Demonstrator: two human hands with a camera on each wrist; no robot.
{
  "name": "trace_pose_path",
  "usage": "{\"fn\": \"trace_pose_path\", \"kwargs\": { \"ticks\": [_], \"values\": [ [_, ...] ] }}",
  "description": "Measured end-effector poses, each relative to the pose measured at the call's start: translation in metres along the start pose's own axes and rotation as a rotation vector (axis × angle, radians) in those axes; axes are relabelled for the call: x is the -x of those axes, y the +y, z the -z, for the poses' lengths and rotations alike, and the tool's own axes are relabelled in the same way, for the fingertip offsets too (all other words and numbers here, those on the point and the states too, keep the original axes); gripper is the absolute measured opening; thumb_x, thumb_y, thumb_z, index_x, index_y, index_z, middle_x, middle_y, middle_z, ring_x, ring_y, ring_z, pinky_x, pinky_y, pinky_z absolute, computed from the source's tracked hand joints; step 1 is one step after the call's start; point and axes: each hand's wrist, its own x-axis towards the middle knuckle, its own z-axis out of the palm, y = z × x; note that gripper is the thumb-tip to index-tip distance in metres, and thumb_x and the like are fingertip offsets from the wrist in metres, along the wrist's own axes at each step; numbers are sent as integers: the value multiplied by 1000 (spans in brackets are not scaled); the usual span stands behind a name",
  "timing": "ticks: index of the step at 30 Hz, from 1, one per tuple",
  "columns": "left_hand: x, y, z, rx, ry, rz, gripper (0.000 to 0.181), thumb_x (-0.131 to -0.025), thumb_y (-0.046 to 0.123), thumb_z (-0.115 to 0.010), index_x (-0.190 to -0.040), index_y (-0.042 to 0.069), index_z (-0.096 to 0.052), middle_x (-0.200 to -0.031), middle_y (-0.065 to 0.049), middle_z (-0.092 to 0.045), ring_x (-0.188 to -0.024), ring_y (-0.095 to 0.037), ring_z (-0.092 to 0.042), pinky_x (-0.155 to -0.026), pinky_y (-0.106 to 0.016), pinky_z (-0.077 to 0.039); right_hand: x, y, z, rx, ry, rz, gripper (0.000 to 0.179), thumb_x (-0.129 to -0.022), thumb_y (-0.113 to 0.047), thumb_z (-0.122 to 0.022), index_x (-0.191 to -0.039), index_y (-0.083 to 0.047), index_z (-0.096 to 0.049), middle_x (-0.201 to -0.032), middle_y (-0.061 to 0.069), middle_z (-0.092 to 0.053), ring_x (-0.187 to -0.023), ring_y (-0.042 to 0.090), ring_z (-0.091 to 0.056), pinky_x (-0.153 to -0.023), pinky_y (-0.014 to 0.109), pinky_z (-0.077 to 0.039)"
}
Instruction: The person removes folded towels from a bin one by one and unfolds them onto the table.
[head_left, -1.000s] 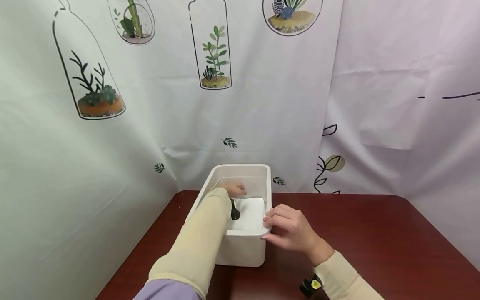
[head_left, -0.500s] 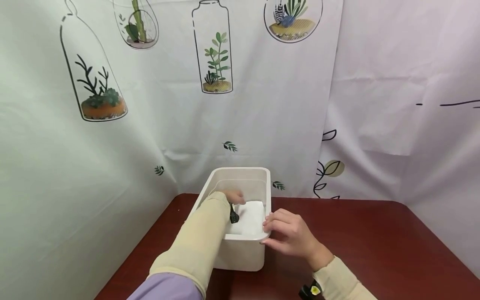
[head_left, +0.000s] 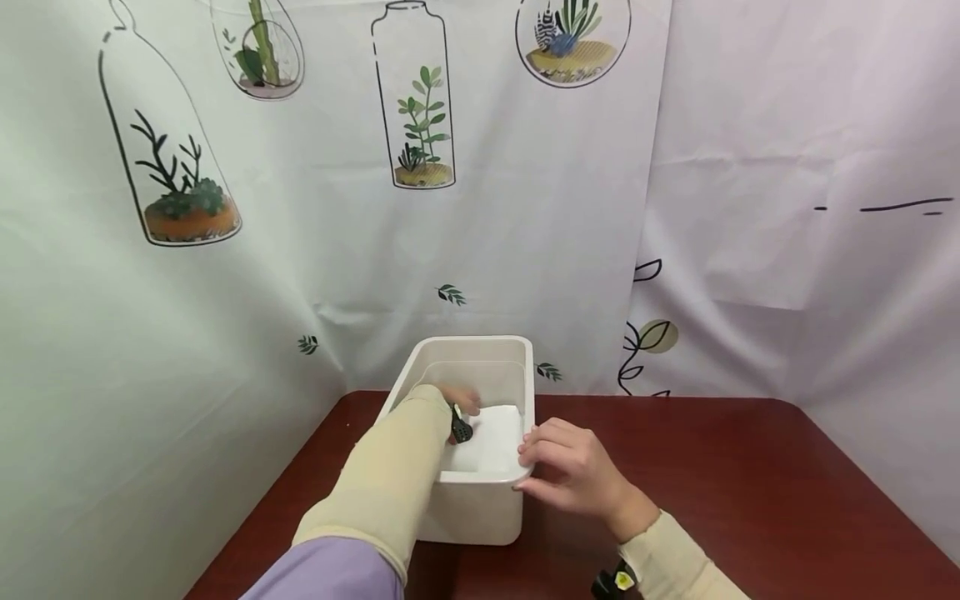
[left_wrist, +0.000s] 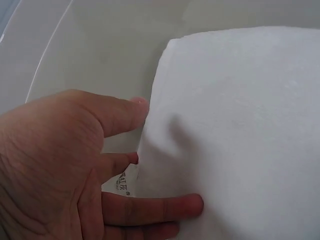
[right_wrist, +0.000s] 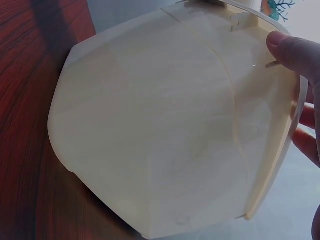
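Note:
A white plastic bin (head_left: 472, 512) stands upright on the table. Inside it, a flat white pack (left_wrist: 240, 125) with small dark printing at one edge lies on the floor of the bin; its exact kind is not clear. My left hand (head_left: 463, 400) reaches down into the bin. In the left wrist view, its fingers (left_wrist: 185, 206) are extended over the pack, and the thumb touches the near edge. At the near right corner my right hand (head_left: 570, 467) grips the bin's rim, thumb outside and fingers over the inner side. The right wrist view shows the bin's outer wall (right_wrist: 150, 125).
The dark red table (head_left: 697, 483) extends to the right of the bin. A white patterned cloth (head_left: 525, 233) hangs close behind and along the left side. Black wrist devices (head_left: 611, 583) are strapped at both cuffs.
The left hand has shifted slightly within the bin, its wrist device turning a little. The right hand keeps its hold on the rim. The head view has tilted and swung slightly.

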Motion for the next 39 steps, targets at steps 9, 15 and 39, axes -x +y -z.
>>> {"fn": "trace_pose_path", "kwargs": {
  "ticks": [9, 15, 39],
  "values": [
    [37, 19, 0, 23, -22, 15, 61, -94, 19, -59, -152, 10, -40, -146, -24, -43, -59, -16, -58, -70, -28, -55, 1, 2, 1, -3, -6, -2, 23, -84, -29, -84, -93, -11, -72, -94, 1, -69, -85, 16, -65, -77, 26, -56],
    [21, 13, 0, -1, -28, 8, 63, -97, 19, -61, -155, 11, -37, -149, -20, -42, -56, -15, -57, -67, -27, -55, -1, 3, 2, -1, -9, -3, 23, -84, -30, -84, -93, -12, -72, -94, 1, -70, -85, 16, -65, -77, 26, -56],
    [21, 13, -2, -14, 196, 208, 39, -90, 38, -72, -108, 3, -67, -53, -3, -59, -63, -19, -67, -60, -32, -52, 2, -1, 0, -15, 1, -43, 24, -82, -29, -86, -92, -13, -72, -94, -1, -69, -86, 16, -65, -76, 25, -56]
  ]
}}
